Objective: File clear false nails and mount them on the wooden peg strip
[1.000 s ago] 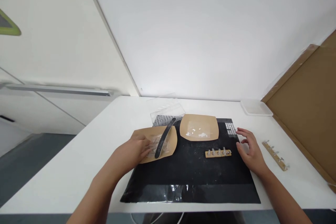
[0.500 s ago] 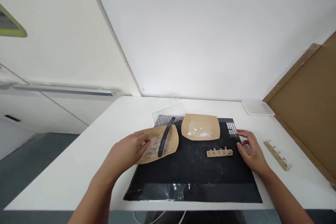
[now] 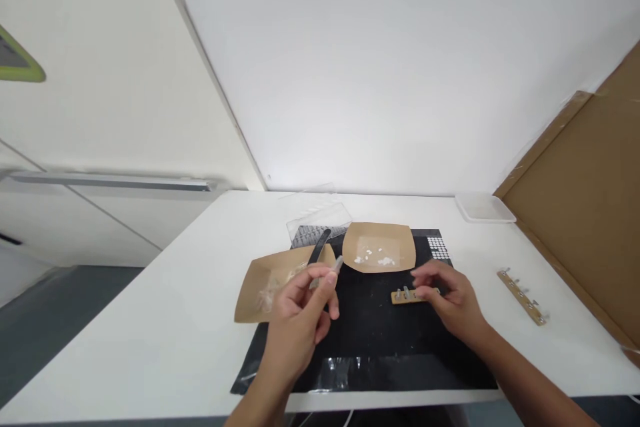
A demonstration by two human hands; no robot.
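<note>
Between the thumb and forefinger of my left hand (image 3: 303, 310) is a small clear nail tip (image 3: 338, 264), raised over the black mat (image 3: 370, 340). My right hand (image 3: 450, 297) is over the right part of a wooden strip (image 3: 400, 296) with clear tips standing on it; its thumb and fingers are curved with a gap between them, and whatever they may touch is hidden. Left of my left hand, a brown paper tray (image 3: 249, 287) holds clear pieces, with a black nail file (image 3: 319, 247) across its right side. A second brown tray (image 3: 379, 233) bears small white bits.
A second wooden strip (image 3: 523, 297) with clear tips lies on the white table at the right. Behind are a clear plastic box (image 3: 484, 207), clear sheets (image 3: 323, 217) and a sheet of white dots (image 3: 439, 247). A cardboard panel (image 3: 590, 193) stands at the right edge.
My left hand has left the paper tray and moved right, now with a clear tip in its fingers. My right hand has moved left onto the near wooden strip. The view has shifted slightly.
</note>
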